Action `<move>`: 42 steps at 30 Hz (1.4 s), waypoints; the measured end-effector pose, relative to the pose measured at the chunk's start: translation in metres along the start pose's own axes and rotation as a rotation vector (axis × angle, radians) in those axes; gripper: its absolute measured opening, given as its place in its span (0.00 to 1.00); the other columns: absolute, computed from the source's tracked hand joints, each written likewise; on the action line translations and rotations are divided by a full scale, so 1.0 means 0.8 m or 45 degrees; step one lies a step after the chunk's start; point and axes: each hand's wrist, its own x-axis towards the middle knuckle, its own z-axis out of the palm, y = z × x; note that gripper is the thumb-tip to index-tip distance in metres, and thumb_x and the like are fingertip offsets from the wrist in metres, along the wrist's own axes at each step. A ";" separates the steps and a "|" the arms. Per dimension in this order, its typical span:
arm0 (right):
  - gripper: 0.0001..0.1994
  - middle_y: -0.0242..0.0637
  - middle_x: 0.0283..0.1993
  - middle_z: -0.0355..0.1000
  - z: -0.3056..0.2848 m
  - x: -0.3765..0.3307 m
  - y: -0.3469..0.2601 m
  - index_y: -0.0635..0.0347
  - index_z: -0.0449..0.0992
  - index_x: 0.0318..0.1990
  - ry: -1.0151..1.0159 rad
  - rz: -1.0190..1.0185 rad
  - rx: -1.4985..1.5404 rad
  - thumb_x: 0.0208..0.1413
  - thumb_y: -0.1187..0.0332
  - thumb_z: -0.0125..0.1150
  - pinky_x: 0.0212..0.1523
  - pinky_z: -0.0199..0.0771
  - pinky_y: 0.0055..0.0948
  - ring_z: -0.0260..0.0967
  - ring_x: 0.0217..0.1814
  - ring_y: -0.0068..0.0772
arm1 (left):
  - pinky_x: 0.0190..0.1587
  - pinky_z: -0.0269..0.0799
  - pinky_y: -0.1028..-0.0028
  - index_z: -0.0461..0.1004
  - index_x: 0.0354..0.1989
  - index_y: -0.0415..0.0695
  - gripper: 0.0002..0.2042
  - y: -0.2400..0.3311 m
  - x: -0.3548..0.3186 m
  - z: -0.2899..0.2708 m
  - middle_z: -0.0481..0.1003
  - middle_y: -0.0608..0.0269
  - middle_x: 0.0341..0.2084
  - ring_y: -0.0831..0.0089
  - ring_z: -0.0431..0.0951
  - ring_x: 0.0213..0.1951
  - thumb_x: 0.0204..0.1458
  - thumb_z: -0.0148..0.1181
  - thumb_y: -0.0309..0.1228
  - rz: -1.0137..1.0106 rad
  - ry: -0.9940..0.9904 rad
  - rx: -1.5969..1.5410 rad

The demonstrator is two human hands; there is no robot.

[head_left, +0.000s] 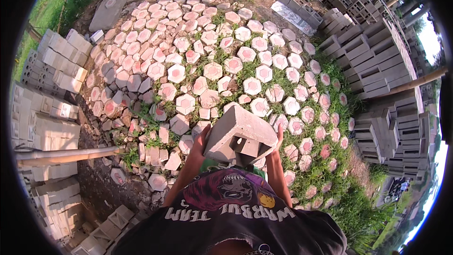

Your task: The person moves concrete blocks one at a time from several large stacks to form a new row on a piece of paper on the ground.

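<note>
We judge the hollow concrete block (pixel 239 134) at lower centre heavy, rigid and rough, with our left hand (pixel 202 138) and right hand (pixel 279 134) clasped against its opposite sides.

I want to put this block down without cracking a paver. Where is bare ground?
Both hands, left hand and right hand, grip the concrete block. Bare dirt lies left, between the bamboo pole and block stacks. Hexagonal pavers crowd the ground ahead.
</note>
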 end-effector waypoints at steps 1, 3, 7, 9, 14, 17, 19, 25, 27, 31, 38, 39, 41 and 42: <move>0.35 0.46 0.50 0.73 0.016 0.014 0.001 0.65 0.73 0.51 0.109 -0.099 -0.032 0.54 0.37 0.46 0.55 0.67 0.43 0.71 0.50 0.46 | 0.45 0.71 0.65 0.74 0.49 0.45 0.23 0.035 0.028 0.023 0.78 0.57 0.38 0.65 0.77 0.40 0.55 0.52 0.51 -0.020 -0.032 0.038; 0.35 0.45 0.50 0.74 0.071 0.045 0.009 0.63 0.74 0.50 0.222 -0.217 -0.129 0.53 0.37 0.49 0.54 0.67 0.42 0.71 0.49 0.46 | 0.43 0.72 0.67 0.74 0.49 0.45 0.24 0.100 0.023 0.057 0.78 0.56 0.38 0.64 0.77 0.38 0.58 0.47 0.51 -0.108 -0.193 0.022; 0.34 0.46 0.49 0.74 0.110 0.097 0.001 0.64 0.73 0.50 0.403 -0.214 -0.049 0.53 0.38 0.50 0.54 0.68 0.43 0.71 0.48 0.45 | 0.42 0.73 0.67 0.75 0.48 0.43 0.25 0.167 0.058 0.082 0.78 0.55 0.37 0.64 0.78 0.36 0.59 0.44 0.51 -0.112 -0.085 0.249; 0.34 0.46 0.49 0.74 0.118 0.113 -0.026 0.64 0.73 0.50 0.402 -0.241 0.035 0.53 0.38 0.49 0.54 0.68 0.43 0.71 0.48 0.46 | 0.43 0.72 0.67 0.74 0.48 0.42 0.25 0.185 0.088 0.117 0.78 0.55 0.37 0.64 0.78 0.37 0.60 0.44 0.51 -0.163 -0.156 0.275; 0.36 0.47 0.51 0.72 0.093 0.211 -0.078 0.65 0.70 0.54 0.280 -0.257 0.320 0.53 0.38 0.48 0.56 0.66 0.42 0.70 0.51 0.46 | 0.45 0.72 0.68 0.71 0.51 0.38 0.25 0.245 0.164 0.233 0.77 0.55 0.40 0.66 0.78 0.40 0.61 0.42 0.48 -0.152 -0.357 0.312; 0.38 0.48 0.53 0.71 0.077 0.281 -0.146 0.67 0.69 0.55 0.276 -0.328 0.281 0.53 0.38 0.48 0.57 0.65 0.43 0.69 0.52 0.47 | 0.44 0.73 0.67 0.73 0.49 0.38 0.24 0.267 0.234 0.310 0.78 0.55 0.38 0.65 0.79 0.38 0.60 0.44 0.48 -0.179 -0.321 0.353; 0.35 0.48 0.51 0.73 0.087 0.319 -0.205 0.65 0.73 0.50 0.356 -0.317 0.257 0.50 0.38 0.52 0.57 0.64 0.43 0.69 0.51 0.48 | 0.43 0.74 0.65 0.74 0.48 0.39 0.25 0.280 0.279 0.358 0.79 0.56 0.36 0.65 0.79 0.37 0.59 0.45 0.50 -0.156 -0.372 0.392; 0.34 0.46 0.49 0.74 0.133 0.404 -0.384 0.61 0.73 0.50 0.345 -0.281 0.230 0.51 0.38 0.51 0.54 0.67 0.44 0.70 0.48 0.47 | 0.45 0.72 0.64 0.73 0.48 0.39 0.27 0.299 0.356 0.534 0.78 0.56 0.38 0.63 0.78 0.39 0.60 0.40 0.53 -0.205 -0.291 0.356; 0.34 0.45 0.46 0.75 0.149 0.425 -0.431 0.62 0.75 0.47 0.334 -0.239 0.254 0.51 0.37 0.50 0.52 0.68 0.43 0.71 0.46 0.46 | 0.48 0.71 0.63 0.71 0.50 0.37 0.30 0.312 0.392 0.572 0.77 0.52 0.42 0.62 0.77 0.43 0.60 0.36 0.54 -0.227 -0.358 0.421; 0.33 0.45 0.44 0.75 0.146 0.482 -0.509 0.64 0.76 0.44 0.330 -0.258 0.330 0.52 0.38 0.49 0.51 0.69 0.42 0.71 0.44 0.46 | 0.43 0.73 0.66 0.75 0.44 0.39 0.27 0.323 0.451 0.674 0.79 0.56 0.35 0.64 0.79 0.36 0.58 0.44 0.53 -0.210 -0.302 0.391; 0.37 0.48 0.50 0.72 0.102 0.629 -0.652 0.65 0.73 0.50 0.357 -0.451 0.317 0.52 0.36 0.48 0.56 0.65 0.44 0.69 0.50 0.50 | 0.40 0.75 0.67 0.75 0.45 0.40 0.25 0.363 0.632 0.847 0.79 0.58 0.35 0.65 0.80 0.34 0.57 0.49 0.53 -0.381 -0.185 0.486; 0.36 0.48 0.51 0.72 0.114 0.655 -0.671 0.65 0.72 0.51 0.367 -0.459 0.333 0.52 0.37 0.47 0.56 0.65 0.44 0.69 0.50 0.49 | 0.39 0.75 0.68 0.75 0.45 0.41 0.25 0.375 0.676 0.859 0.79 0.58 0.35 0.65 0.79 0.33 0.56 0.51 0.52 -0.425 -0.271 0.423; 0.34 0.47 0.49 0.73 0.113 0.710 -0.717 0.64 0.73 0.50 0.435 -0.609 0.334 0.53 0.38 0.47 0.55 0.66 0.44 0.69 0.50 0.48 | 0.35 0.74 0.69 0.75 0.43 0.40 0.23 0.395 0.774 0.891 0.78 0.58 0.31 0.67 0.78 0.30 0.54 0.54 0.51 -0.443 -0.264 0.577; 0.33 0.47 0.48 0.73 0.119 0.731 -0.738 0.64 0.73 0.49 0.496 -0.701 0.342 0.53 0.39 0.48 0.54 0.66 0.44 0.69 0.49 0.47 | 0.34 0.73 0.69 0.75 0.42 0.40 0.23 0.406 0.804 0.914 0.77 0.59 0.29 0.68 0.77 0.29 0.54 0.55 0.51 -0.438 -0.293 0.635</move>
